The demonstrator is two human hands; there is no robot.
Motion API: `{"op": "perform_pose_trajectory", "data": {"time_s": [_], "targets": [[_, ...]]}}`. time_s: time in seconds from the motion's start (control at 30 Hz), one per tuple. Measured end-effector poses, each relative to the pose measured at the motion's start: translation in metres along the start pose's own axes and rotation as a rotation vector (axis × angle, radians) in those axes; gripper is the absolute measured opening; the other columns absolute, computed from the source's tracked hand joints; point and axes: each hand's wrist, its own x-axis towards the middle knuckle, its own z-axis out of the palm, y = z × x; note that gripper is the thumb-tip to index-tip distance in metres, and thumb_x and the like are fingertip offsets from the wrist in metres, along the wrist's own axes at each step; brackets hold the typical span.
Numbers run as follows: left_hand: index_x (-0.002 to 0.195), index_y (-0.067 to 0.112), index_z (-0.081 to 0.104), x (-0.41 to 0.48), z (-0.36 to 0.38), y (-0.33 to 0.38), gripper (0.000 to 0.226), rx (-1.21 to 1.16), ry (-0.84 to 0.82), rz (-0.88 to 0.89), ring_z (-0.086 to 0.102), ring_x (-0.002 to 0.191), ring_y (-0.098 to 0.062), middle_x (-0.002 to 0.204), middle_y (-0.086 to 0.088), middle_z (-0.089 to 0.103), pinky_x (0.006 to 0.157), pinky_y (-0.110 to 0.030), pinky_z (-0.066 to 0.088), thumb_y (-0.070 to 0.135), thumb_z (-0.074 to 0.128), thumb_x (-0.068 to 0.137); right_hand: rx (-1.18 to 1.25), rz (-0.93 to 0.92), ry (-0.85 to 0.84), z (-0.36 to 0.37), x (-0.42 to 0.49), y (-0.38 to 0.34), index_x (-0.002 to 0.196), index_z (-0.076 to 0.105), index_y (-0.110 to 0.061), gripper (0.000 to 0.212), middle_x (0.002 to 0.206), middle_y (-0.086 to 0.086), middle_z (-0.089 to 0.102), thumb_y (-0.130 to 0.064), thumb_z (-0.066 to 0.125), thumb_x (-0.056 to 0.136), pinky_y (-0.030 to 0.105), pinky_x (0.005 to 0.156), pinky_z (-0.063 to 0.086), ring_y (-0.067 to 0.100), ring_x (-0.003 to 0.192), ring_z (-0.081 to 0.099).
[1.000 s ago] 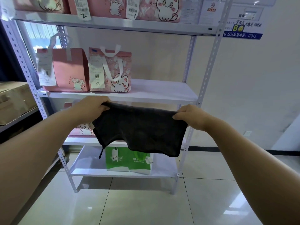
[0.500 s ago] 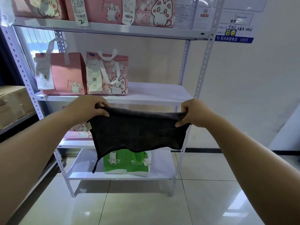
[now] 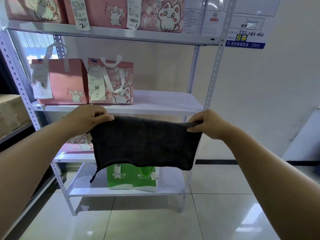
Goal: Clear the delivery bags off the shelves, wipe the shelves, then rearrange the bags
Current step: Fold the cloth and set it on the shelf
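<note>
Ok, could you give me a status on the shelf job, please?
Left hand and right hand each grip a top corner of the cloth, held spread. Pink bags and green bag on the shelves, not yet cleared. Nothing blocking.

Delivery shelving, seen head-on: a receipt [image 3: 79,13] hanging over the top shelf [image 3: 155,37] at eleven o'clock bears a handwritten "2". At ten o'clock, the slip [image 3: 96,84] on a pink cat bag [image 3: 128,73] reads "046". Between six and seven o'clock, a green bag [image 3: 131,179] carries a handwritten "14" and the print "MISTER PIZZA". Between one and two o'clock, a wall notice [image 3: 247,33] shows a yellow "B" and, on its blue strip, "投诉举报电话: 12315". The remaining print is too small to read.
</note>
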Motion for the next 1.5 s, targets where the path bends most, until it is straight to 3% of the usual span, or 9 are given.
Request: {"op": "perform_pose_trajectory", "data": {"time_s": [0.2,0.4,0.67,0.83,1.0,1.1,1.23,1.43,1.5], "targets": [[0.070,0.027,0.059,0.014,0.010,0.000,0.028,-0.037,0.040,-0.021,0.054,0.064,-0.013,0.067,0.003,0.059,0.052,-0.027,0.035,0.054,0.062,0.077,-0.055,0.059,0.059,0.002,0.016,0.002,0.054,0.042,-0.016,0.046,0.055,-0.003,0.043,-0.017,0.087,0.058,0.025,0.052,0.033,0.014,0.053,0.040],[0.076,0.023,0.061,0.052,0.024,-0.012,0.020,0.002,0.087,0.019,0.049,0.072,-0.006,0.076,0.007,0.057,0.057,-0.024,0.034,0.041,0.064,0.082,-0.038,0.012,-0.069,-0.001,0.041,0.009,0.060,0.047,-0.020,0.038,0.057,-0.006,0.042,-0.048,0.065,0.078,0.010,0.046,0.034,0.001,0.046,0.040],[0.077,0.029,0.060,0.125,0.028,-0.039,0.012,-0.035,0.106,0.055,0.052,0.070,-0.006,0.076,0.007,0.060,0.055,-0.025,0.035,0.039,0.064,0.083,-0.142,0.049,0.042,-0.016,0.111,0.025,0.076,0.069,-0.020,0.004,0.070,-0.009,0.062,-0.021,0.073,0.079,0.006,0.053,0.040,0.004,0.063,0.054],[0.076,0.035,0.058,0.183,0.023,-0.045,0.014,0.010,0.091,0.093,0.055,0.061,-0.009,0.069,0.008,0.059,0.048,-0.021,0.034,0.047,0.060,0.083,-0.176,0.144,0.198,-0.034,0.162,0.033,0.065,0.065,-0.018,0.017,0.065,-0.002,0.062,-0.022,0.081,0.069,0.022,0.052,0.041,0.013,0.060,0.054],[0.069,0.034,0.063,0.235,0.014,-0.049,0.029,-0.053,0.034,0.099,0.056,0.065,-0.009,0.068,0.010,0.061,0.050,-0.024,0.038,0.061,0.066,0.059,-0.080,0.186,0.267,-0.051,0.195,0.050,0.065,0.068,-0.012,0.029,0.055,-0.004,0.057,-0.039,0.074,0.075,0.007,0.042,0.036,0.003,0.047,0.050],[0.069,0.034,0.065,0.263,0.014,-0.047,0.031,-0.071,-0.026,0.100,0.057,0.065,-0.008,0.069,0.012,0.063,0.051,-0.023,0.039,0.061,0.068,0.053,-0.085,0.189,0.224,-0.056,0.213,0.062,0.072,0.071,-0.016,0.018,0.067,-0.003,0.065,-0.032,0.072,0.079,0.008,0.051,0.041,0.002,0.056,0.056],[0.072,0.032,0.064,0.303,0.026,-0.039,0.014,0.016,-0.090,0.140,0.056,0.068,-0.007,0.075,0.010,0.063,0.052,-0.021,0.036,0.043,0.073,0.072,-0.254,0.205,0.198,-0.068,0.248,0.080,0.080,0.071,-0.014,0.004,0.081,0.004,0.068,-0.017,0.073,0.077,0.027,0.069,0.048,0.019,0.078,0.061],[0.087,0.011,0.063,0.364,0.046,-0.019,0.003,0.017,0.269,0.282,0.050,0.080,-0.020,0.087,-0.005,0.059,0.065,-0.028,0.032,0.012,0.062,0.086,-0.377,0.186,0.630,-0.085,0.303,0.106,0.067,0.056,-0.017,0.018,0.073,0.003,0.059,-0.008,0.067,0.080,0.024,0.050,0.037,0.020,0.066,0.053],[0.088,0.010,0.062,0.374,0.060,-0.019,0.007,-0.033,0.276,0.252,0.052,0.081,-0.023,0.089,-0.008,0.058,0.069,-0.031,0.036,0.005,0.057,0.087,-0.449,0.183,0.625,-0.085,0.314,0.118,0.069,0.056,-0.013,0.016,0.072,0.007,0.059,-0.006,0.064,0.081,0.027,0.050,0.040,0.022,0.063,0.052]]}}
